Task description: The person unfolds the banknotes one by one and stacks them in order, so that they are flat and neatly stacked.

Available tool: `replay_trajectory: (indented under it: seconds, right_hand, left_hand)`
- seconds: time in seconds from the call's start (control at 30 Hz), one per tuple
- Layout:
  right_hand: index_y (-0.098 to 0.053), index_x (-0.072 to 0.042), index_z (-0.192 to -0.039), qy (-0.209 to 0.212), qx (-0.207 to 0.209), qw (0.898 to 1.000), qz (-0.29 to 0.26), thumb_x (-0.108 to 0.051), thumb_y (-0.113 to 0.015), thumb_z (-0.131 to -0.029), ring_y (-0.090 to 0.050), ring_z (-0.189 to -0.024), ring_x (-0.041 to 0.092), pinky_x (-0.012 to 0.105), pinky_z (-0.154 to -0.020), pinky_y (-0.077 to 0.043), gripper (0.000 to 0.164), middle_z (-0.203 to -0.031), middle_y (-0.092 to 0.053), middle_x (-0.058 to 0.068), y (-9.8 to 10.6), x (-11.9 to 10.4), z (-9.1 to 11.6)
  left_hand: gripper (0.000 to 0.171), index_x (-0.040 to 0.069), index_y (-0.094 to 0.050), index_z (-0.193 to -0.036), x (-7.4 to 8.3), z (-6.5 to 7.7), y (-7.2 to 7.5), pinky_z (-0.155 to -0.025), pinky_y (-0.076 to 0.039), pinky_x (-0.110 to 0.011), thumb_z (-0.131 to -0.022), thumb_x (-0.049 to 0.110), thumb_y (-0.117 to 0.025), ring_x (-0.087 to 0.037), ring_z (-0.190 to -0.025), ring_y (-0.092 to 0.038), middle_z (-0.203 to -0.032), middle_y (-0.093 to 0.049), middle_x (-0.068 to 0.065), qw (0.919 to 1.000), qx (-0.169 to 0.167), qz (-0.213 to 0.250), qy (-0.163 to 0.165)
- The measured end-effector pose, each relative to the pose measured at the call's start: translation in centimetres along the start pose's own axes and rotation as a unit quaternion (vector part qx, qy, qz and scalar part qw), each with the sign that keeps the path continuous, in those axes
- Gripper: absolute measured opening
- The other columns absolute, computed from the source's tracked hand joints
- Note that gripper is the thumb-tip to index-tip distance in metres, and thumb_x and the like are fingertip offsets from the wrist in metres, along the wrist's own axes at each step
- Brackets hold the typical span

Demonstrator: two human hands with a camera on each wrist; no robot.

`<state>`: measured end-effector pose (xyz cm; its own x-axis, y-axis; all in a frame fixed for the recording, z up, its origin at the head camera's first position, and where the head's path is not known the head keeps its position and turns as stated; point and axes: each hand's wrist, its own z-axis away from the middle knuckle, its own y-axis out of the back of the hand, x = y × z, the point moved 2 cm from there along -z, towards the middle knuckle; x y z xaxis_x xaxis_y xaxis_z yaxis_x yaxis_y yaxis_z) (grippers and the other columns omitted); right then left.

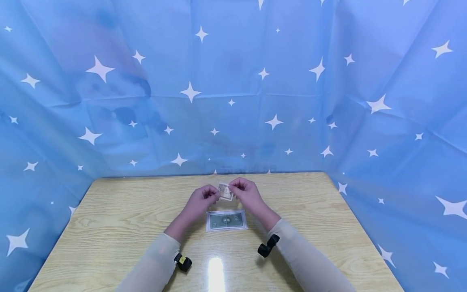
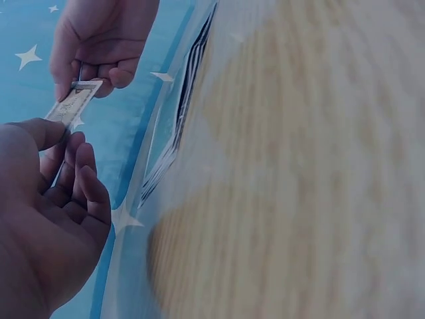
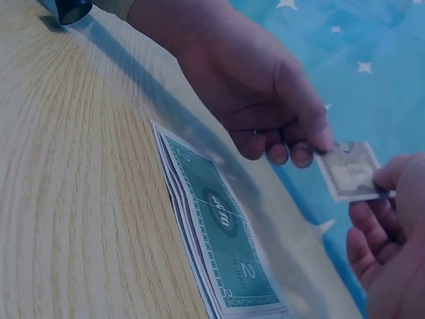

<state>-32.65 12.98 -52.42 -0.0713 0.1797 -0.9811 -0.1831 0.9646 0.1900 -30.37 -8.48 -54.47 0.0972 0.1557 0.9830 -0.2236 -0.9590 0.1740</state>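
Note:
A small piece of printed paper, like a play banknote folded short (image 1: 226, 192), is held up between both hands over the far part of the table. It is greyish brown with a pale border. My left hand (image 1: 202, 197) pinches its left edge between thumb and fingers. On the opposite edge, my right hand (image 1: 249, 195) grips it the same way, thumb on the printed face in the right wrist view. Nearer to me lies a stack of play banknotes (image 1: 226, 221), its top note green with a "2" on it. Several layered edges show along the stack's side (image 3: 182, 212).
The pale wood-grain table (image 1: 120, 227) ends at a blue curtain with white stars (image 1: 233, 134), which also hangs at both sides. A black wrist camera is strapped to each sleeve, one on the left (image 1: 183, 263), one on the right (image 1: 268, 246). Light glares off the front (image 1: 216, 273).

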Motion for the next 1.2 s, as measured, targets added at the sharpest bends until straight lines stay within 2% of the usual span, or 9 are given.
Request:
replay_trajectory:
  seconds: [0.23, 0.37, 0.53, 0.67, 0.87, 0.97, 1.2]
  right_hand:
    - [-0.078, -0.005, -0.11, 0.006, -0.009, 1.0, 0.005, -0.013, -0.075, -0.106, -0.059, -0.081, 0.019, 0.038, -0.076, -0.054, 0.01, -0.093, -0.071, 0.004, -0.04, -0.1, -0.01]
    - [-0.079, -0.007, -0.111, 0.021, -0.045, 0.998, 0.029, -0.016, -0.075, -0.107, -0.058, -0.08, 0.02, 0.035, -0.075, -0.052, 0.01, -0.092, -0.071, 0.009, 0.01, 0.03, 0.17]
    - [-0.079, -0.01, -0.113, 0.04, -0.079, 0.995, 0.052, -0.018, -0.072, -0.11, -0.057, -0.08, 0.02, 0.031, -0.073, -0.05, 0.011, -0.095, -0.071, 0.009, -0.08, 0.18, 0.51]
    - [-0.078, -0.008, -0.113, 0.045, -0.072, 0.995, 0.049, -0.018, -0.073, -0.11, -0.058, -0.079, 0.021, 0.03, -0.072, -0.05, 0.012, -0.095, -0.072, 0.006, -0.23, -0.11, 0.77]
    - [-0.078, -0.007, -0.109, 0.044, -0.04, 0.998, 0.032, -0.015, -0.079, -0.105, -0.065, -0.088, 0.048, 0.043, -0.074, -0.057, 0.009, -0.093, -0.075, 0.01, -0.28, -0.14, 0.84]
    - [-0.079, -0.008, -0.107, 0.043, -0.035, 0.998, 0.033, -0.016, -0.08, -0.104, -0.065, -0.092, 0.055, 0.051, -0.075, -0.058, 0.008, -0.093, -0.076, 0.014, -0.29, -0.12, 0.78]
    - [-0.082, -0.008, -0.106, 0.046, -0.031, 0.997, 0.044, -0.016, -0.08, -0.104, -0.067, -0.091, 0.05, 0.053, -0.078, -0.058, 0.008, -0.094, -0.079, 0.014, -0.35, -0.09, 0.68]
  left_hand:
    - [0.015, 0.007, -0.069, -0.103, 0.15, 0.44, -0.7, -0.074, -0.05, -0.031, -0.109, 0.02, -0.072, -0.02, -0.085, -0.056, -0.092, -0.063, -0.005, 0.9994, -0.021, -0.026, -0.006]
    - [0.012, 0.01, -0.071, -0.111, 0.06, 0.23, -0.93, -0.075, -0.052, -0.031, -0.109, 0.022, -0.074, -0.02, -0.085, -0.058, -0.094, -0.064, -0.004, 1.0, 0.001, 0.0, 0.001]
    - [0.013, 0.01, -0.075, -0.12, 0.12, -0.22, -0.97, -0.073, -0.053, -0.032, -0.108, 0.015, -0.073, -0.022, -0.085, -0.061, -0.095, -0.068, -0.006, 0.9991, 0.024, 0.035, -0.007]
    - [0.009, 0.011, -0.076, -0.116, 0.25, -0.24, -0.96, -0.067, -0.051, -0.029, -0.108, 0.013, -0.072, -0.021, -0.08, -0.058, -0.09, -0.065, -0.005, 0.999, 0.03, 0.027, -0.02]
    - [0.008, 0.009, -0.076, -0.115, 0.24, -0.23, -0.87, -0.067, -0.05, -0.029, -0.108, 0.012, -0.073, -0.02, -0.078, -0.058, -0.088, -0.064, -0.005, 0.9984, 0.037, 0.033, -0.026]
    - [0.01, 0.008, -0.076, -0.116, 0.13, -0.29, -0.78, -0.066, -0.051, -0.028, -0.107, 0.011, -0.073, -0.019, -0.078, -0.058, -0.089, -0.065, -0.005, 0.9982, 0.04, 0.034, -0.028]
    - [0.015, 0.013, -0.08, -0.119, 0.09, -0.38, -0.63, -0.068, -0.053, -0.028, -0.106, 0.01, -0.073, -0.022, -0.084, -0.059, -0.096, -0.068, -0.006, 0.9985, 0.034, 0.009, -0.042]
